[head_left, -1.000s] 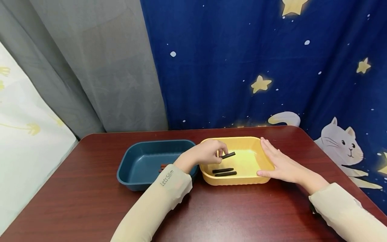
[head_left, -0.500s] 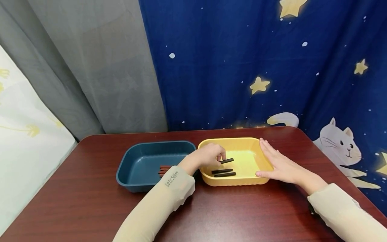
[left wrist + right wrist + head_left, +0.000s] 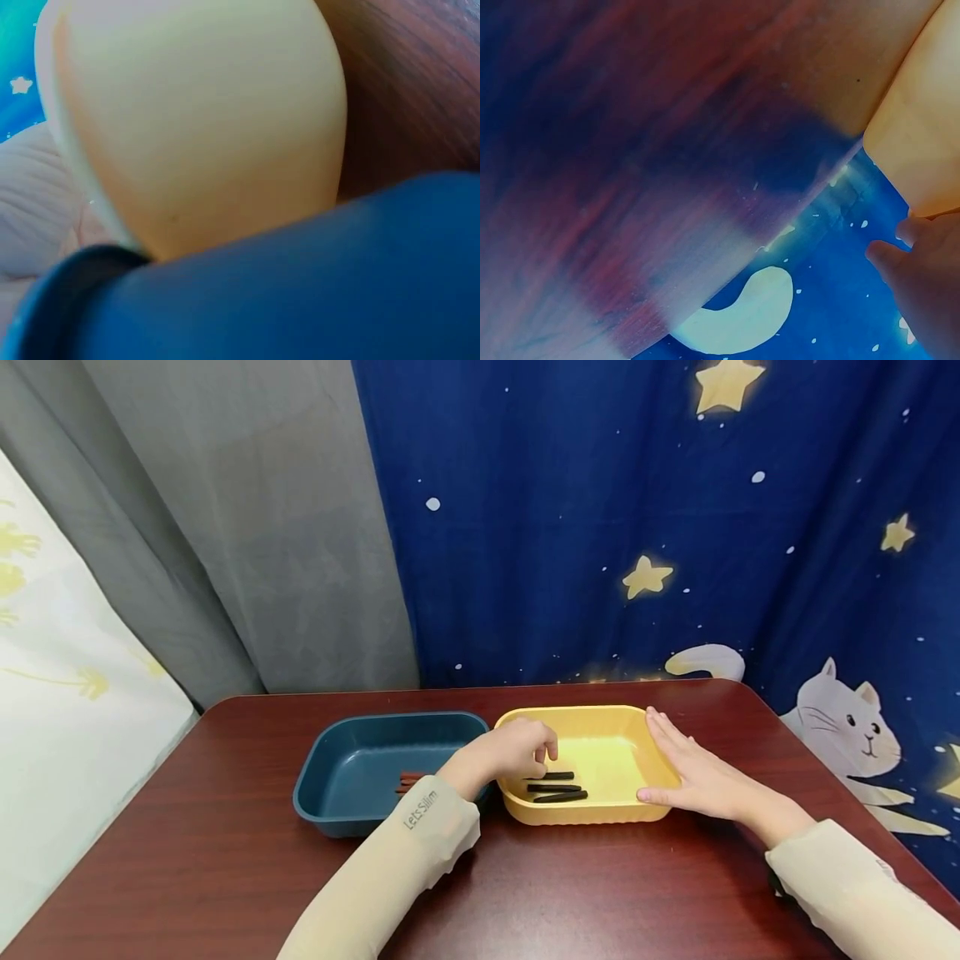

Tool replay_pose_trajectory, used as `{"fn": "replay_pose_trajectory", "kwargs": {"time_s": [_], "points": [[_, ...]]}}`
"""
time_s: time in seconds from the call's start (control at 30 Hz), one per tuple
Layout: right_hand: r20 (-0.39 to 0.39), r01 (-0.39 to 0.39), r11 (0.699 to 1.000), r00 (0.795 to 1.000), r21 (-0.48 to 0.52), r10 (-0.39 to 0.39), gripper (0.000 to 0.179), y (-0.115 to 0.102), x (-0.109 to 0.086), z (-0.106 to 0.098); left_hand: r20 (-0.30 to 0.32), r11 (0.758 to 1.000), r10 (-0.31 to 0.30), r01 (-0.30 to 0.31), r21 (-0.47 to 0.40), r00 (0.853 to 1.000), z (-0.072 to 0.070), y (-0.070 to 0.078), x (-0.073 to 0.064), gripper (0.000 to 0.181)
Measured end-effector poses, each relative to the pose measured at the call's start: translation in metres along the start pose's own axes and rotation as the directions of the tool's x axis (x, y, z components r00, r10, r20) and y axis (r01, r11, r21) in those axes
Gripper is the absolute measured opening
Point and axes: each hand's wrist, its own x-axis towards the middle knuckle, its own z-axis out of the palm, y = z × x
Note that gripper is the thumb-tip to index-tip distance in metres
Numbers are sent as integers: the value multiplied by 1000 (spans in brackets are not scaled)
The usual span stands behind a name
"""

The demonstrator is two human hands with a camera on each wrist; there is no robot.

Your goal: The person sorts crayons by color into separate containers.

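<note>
In the head view, several black crayon-like sticks (image 3: 558, 797) lie roughly parallel in the near left part of the yellow tray (image 3: 645, 810). My left hand (image 3: 517, 750) reaches into this tray from the left with bent fingers. Its lowest fingertip is right at the farthest stick (image 3: 561, 775), while the index finger stands apart above it. My right hand (image 3: 697, 777) rests on the tray's right end, fingers straight and thumb spread along the rim. The right wrist view catches only some fingers (image 3: 915, 255) beside the tray wall; sticks are out of sight in both wrist views.
Just left of the yellow tray stands a dark blue tray (image 3: 352, 718), holding several reddish-brown sticks (image 3: 408, 781), partly hidden by my left sleeve. Both trays sit on a dark red wooden table (image 3: 600, 893). Behind hang a grey curtain (image 3: 300, 527) and a starry blue one (image 3: 525, 568).
My left hand has lowered the black stick toward the tray's near side, beside the other sticks, and its index finger has come away from it. The right hand has kept its place.
</note>
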Motion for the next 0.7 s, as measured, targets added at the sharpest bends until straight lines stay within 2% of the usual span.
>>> {"fn": "replay_pose_trajectory", "kwargs": {"time_s": [0.2, 0.3, 0.4, 0.57, 0.7], "points": [[-11, 12, 1000, 1000, 4, -12, 110, 3, -1, -1, -35, 997, 65, -63, 48, 997, -5, 4, -15, 19], [-11, 22, 1000, 1000, 6, -22, 109, 3, 1, 1, -69, 994, 68, -62, 84, 995, -9, 6, -32, 21], [-8, 23, 1000, 1000, 5, -23, 110, 3, 3, 3, -139, 992, 68, -53, 110, 988, -13, 6, -56, 22], [3, 27, 1000, 1000, -4, -27, 111, 3, 5, 4, -287, 987, 78, -33, 159, 955, -23, -5, -106, 24], [4, 45, 999, 999, -9, -45, 109, 2, 5, 0, -391, 984, 61, 12, 180, 918, -33, -19, -143, 30]]}}
